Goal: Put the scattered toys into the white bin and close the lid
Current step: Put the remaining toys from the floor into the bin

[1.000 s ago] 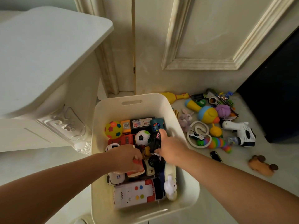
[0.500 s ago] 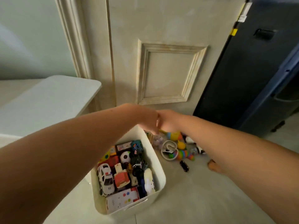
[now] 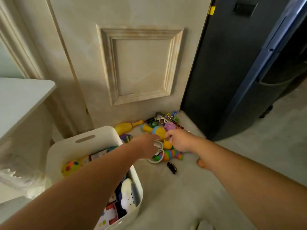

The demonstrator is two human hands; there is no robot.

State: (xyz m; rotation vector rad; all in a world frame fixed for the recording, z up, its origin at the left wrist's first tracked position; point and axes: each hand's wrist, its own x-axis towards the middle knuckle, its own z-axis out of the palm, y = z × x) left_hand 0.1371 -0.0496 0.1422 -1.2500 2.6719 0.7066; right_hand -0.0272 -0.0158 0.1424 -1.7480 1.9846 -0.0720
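The white bin (image 3: 84, 138) stands open on the floor at lower left, with several toys in it, among them a spotted ball (image 3: 71, 167) and a white plush (image 3: 127, 196). My left arm crosses over the bin. My left hand (image 3: 146, 146) lies on the toy pile beside a white ring (image 3: 157, 161) and a blue-and-yellow rattle (image 3: 158, 131). My right hand (image 3: 180, 141) rests on the pile just right of it, fingers curled downward. What either hand grips is hidden. A rainbow toy (image 3: 172, 156), yellow rubber chicken (image 3: 125, 127), purple toy (image 3: 169, 126), small black car (image 3: 172, 167) and brown toy (image 3: 201, 163) lie around.
A cream panelled door (image 3: 141, 63) rises behind the pile. A dark tall appliance (image 3: 240, 63) stands at the right, close to the toys. A white cabinet top (image 3: 25, 97) overhangs at the left beside the bin. Pale floor (image 3: 182, 196) spreads in front.
Both hands left the bin, rose together, then came down on the toy pile to the right. The camera pulled back and swung right.
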